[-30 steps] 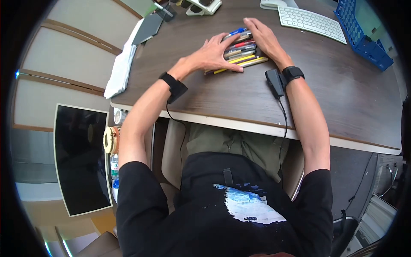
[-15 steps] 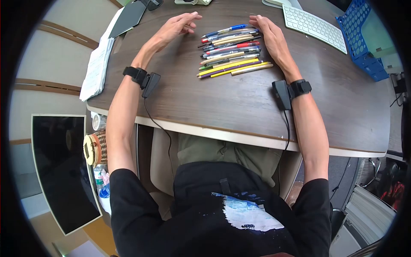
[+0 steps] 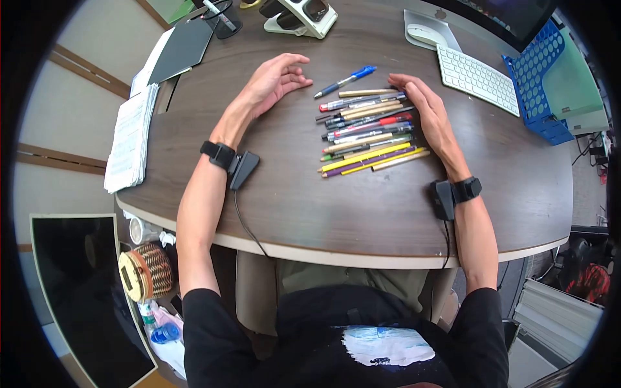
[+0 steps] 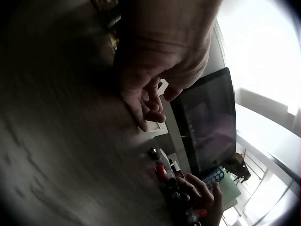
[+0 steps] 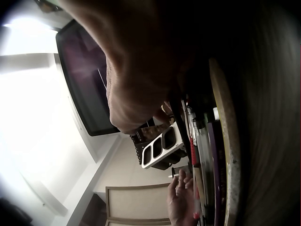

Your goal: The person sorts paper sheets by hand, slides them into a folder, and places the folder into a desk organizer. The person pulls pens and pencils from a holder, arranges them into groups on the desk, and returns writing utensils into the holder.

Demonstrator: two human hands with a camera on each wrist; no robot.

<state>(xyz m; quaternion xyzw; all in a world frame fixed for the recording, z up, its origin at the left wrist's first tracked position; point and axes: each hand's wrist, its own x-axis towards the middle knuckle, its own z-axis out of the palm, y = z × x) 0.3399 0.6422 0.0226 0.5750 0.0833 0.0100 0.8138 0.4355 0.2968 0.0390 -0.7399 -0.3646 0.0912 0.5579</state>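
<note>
Several pens and pencils lie side by side in a rough row on the desk, with a yellow pencil (image 3: pixel 365 156) and a purple pencil (image 3: pixel 369 161) at the near side. A blue pen (image 3: pixel 346 82) lies slanted at the far side, apart from the others. My left hand (image 3: pixel 275 84) is left of the row, empty, its fingers loosely bent. Along the right ends of the row rests my right hand (image 3: pixel 427 113), fingers relaxed and held round nothing. In the right wrist view, pens (image 5: pixel 202 155) stretch beside that hand.
A white keyboard (image 3: pixel 479 79) and a mouse (image 3: pixel 425 35) sit at the back right, near a blue perforated basket (image 3: pixel 540 97). At the left is a stack of papers (image 3: pixel 131 139). A white holder (image 3: pixel 304 19) and a mesh pen cup (image 3: pixel 223 22) stand at the back.
My left hand has let go of the bunch and drawn off to the left. My right hand stays at the row's right ends. The blue pen now lies slanted away from the row.
</note>
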